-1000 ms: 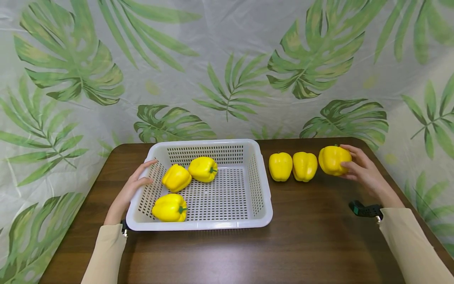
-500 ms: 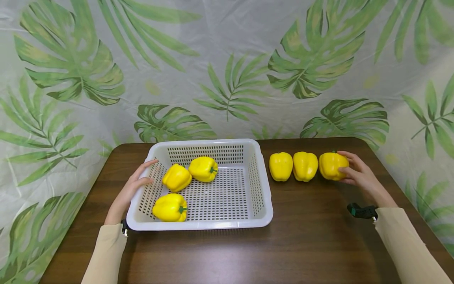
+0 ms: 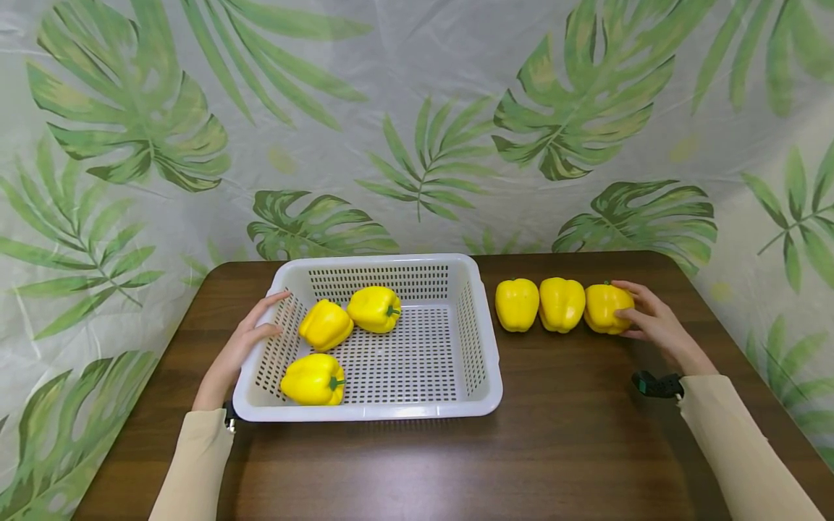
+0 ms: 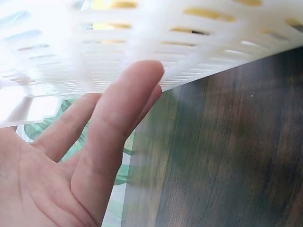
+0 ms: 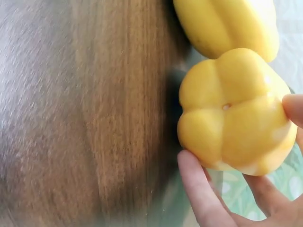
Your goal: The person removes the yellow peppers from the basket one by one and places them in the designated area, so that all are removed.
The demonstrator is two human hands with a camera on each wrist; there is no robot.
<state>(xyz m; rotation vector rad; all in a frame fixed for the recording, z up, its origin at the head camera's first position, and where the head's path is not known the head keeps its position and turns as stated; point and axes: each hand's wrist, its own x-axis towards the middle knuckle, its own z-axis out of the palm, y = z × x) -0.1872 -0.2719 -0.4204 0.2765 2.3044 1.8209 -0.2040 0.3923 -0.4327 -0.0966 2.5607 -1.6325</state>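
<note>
A white perforated basket [image 3: 423,412] stands on the table, with three yellow bell peppers in its left half. My left hand [image 3: 237,351] holds the basket's left side, with fingers over the rim in the head view and others along the outer wall in the left wrist view. At the right, my right hand [image 3: 658,325] grips a yellow bell pepper [image 3: 606,310] by its side. In the right wrist view that pepper's lobed bottom [image 5: 226,107] faces the camera, between thumb and fingers. It stands beside another bell pepper [image 3: 562,305], stem end at the back.
A further yellow bell pepper [image 3: 517,305] completes the row right of the basket. Inside the basket are a rear pepper [image 3: 371,310], a middle pepper [image 3: 326,325] and a front pepper [image 3: 313,380]. A leaf-patterned cloth [image 3: 430,130] hangs behind the brown table [image 3: 423,470].
My right hand has brought its bell pepper down and slightly left, close against the neighbouring one. My left hand and the basket have stayed in place.
</note>
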